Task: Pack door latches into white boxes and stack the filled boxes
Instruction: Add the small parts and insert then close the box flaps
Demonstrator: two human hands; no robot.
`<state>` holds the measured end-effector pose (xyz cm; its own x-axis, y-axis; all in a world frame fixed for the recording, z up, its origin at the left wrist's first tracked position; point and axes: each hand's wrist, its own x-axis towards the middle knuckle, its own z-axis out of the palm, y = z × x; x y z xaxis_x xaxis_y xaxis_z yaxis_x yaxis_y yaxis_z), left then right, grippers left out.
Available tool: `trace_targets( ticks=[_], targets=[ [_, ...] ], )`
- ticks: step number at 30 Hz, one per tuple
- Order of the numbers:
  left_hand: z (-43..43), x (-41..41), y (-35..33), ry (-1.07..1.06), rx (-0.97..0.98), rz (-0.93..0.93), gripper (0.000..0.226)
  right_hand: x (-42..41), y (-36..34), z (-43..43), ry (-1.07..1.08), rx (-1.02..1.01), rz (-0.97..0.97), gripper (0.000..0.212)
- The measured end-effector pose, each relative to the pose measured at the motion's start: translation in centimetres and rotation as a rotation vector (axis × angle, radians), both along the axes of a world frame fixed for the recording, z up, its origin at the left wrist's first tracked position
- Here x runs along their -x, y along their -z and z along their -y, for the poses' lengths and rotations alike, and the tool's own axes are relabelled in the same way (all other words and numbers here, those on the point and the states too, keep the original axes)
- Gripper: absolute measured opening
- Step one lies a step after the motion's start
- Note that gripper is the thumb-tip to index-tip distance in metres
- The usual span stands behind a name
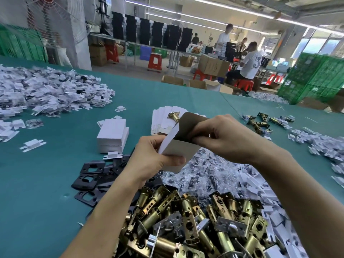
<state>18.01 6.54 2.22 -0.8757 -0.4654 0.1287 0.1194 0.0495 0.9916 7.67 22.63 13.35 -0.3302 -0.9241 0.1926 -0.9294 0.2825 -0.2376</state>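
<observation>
Left hand [156, 161] grips white box [183, 152] by body, steadying open end. Right hand [227, 140] pinches flap [191, 123], probably folding it back. I can't see inside. Brass latches [186, 220] heaped just below for quick pick. Closed-box stack [113, 136] waits at left.

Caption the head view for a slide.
Left hand and right hand hold an open white box above brass latches, stacked boxes nearby on the table.

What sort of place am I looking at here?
Probably a factory packing floor: a heap of brass latches on a long green table, white boxes stacked beside it, and workers at benches behind.
</observation>
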Motion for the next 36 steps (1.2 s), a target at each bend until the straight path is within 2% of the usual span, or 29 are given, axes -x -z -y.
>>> trace_targets(
  ticks=[5, 8, 11, 15, 20, 23, 25, 30, 36],
  targets=[
    [0.1, 0.0, 0.1, 0.008, -0.021, 0.006, 0.042, -0.7, -0.5, -0.1, 0.011, -0.114, 0.021, 0.025],
    [-0.2, 0.0, 0.0, 0.017, -0.031, 0.005, 0.037, -0.8, 0.0, -0.2, 0.066, -0.208, -0.106, 0.034],
    [-0.3, 0.0, -0.1, 0.028, -0.039, -0.018, 0.041, -1.1, 0.3, -0.2, 0.059, -0.134, -0.141, 0.032],
    [0.0, -0.1, -0.2, 0.037, -0.047, -0.063, 0.042, -1.2, 0.5, -0.5, -0.035, 0.02, -0.045, 0.034],
    [-0.1, 0.1, 0.2, 0.054, -0.053, -0.054, 0.042, -0.5, 1.7, -0.8, -0.084, 0.04, 0.032, 0.036],
    [-0.1, 0.3, 0.5, 0.057, -0.123, -0.043, 0.051, 0.2, 3.3, -1.6, -0.01, 0.419, 0.135, 0.03],
    [0.0, 0.4, 0.6, 0.076, -0.154, -0.022, 0.055, 0.5, 4.3, -2.2, 0.032, 0.582, 0.319, 0.032],
    [-0.4, 0.4, 0.7, 0.181, -0.257, -0.016, 0.047, 0.7, 7.1, -2.4, 0.009, 0.583, 0.64, 0.046],
    [-0.6, 0.4, 1.0, 0.181, -0.169, -0.009, 0.046, 0.7, 9.0, -1.9, -0.025, 0.681, 0.777, 0.051]
  ],
)
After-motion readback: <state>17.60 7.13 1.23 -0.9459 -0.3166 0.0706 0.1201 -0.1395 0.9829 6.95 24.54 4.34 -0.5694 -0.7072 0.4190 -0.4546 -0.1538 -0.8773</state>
